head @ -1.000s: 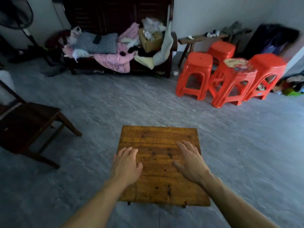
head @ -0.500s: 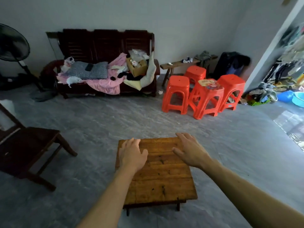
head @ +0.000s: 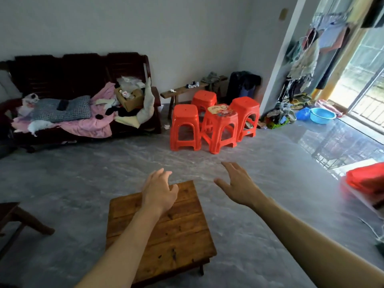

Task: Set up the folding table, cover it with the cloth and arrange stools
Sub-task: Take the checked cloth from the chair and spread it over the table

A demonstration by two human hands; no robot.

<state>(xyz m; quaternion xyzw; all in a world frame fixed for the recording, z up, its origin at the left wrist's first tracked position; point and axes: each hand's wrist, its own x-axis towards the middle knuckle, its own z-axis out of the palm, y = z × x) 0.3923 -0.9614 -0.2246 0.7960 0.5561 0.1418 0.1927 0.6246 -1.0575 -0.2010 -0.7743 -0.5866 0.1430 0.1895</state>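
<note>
Folding table (head: 166, 231) standing upright on grey floor (head: 259, 235), top bare: setup judged done, covering and stool placement pending. Left hand (head: 160, 191) above table's far edge, fingers relaxed, grasping nothing. Right hand (head: 239, 185) right of table, spread over floor, likewise released. Beyond table, wide unobstructed floor. Further beyond, four red stools (head: 185, 129) clustered near wall; patterned cloth (head: 220, 110), apparently folded, on one stool

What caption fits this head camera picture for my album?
Two open hands, left hand and right hand, reach past a bare wooden table toward four red stools.
</note>
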